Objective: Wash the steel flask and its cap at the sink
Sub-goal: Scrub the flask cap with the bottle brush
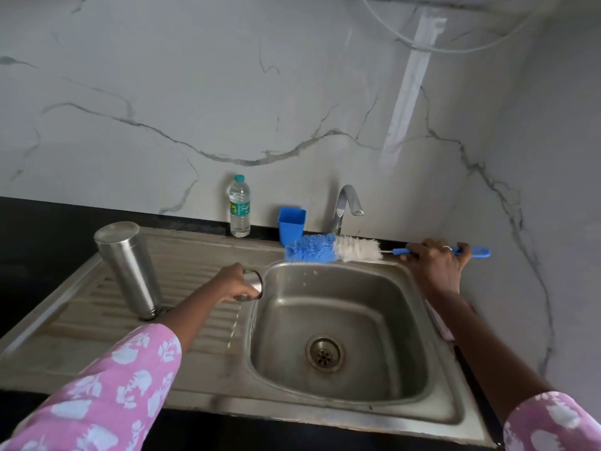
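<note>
Holding the steel cap [254,284] in the curled left hand [234,283] at the sink's [325,410] left rim, arm outstretched. Gripping the brush [328,248] handle in the right hand [434,265], level over the back rim. Flask [128,268] upside down on the drainboard [201,255].

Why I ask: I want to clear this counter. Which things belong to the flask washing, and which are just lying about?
In the job: tall steel flask, upended on the drainboard; round steel cap in the left hand; blue-and-white bottle brush in the right hand; steel sink; chrome tap.
Lying about: clear plastic water bottle; blue plastic cup.
</note>
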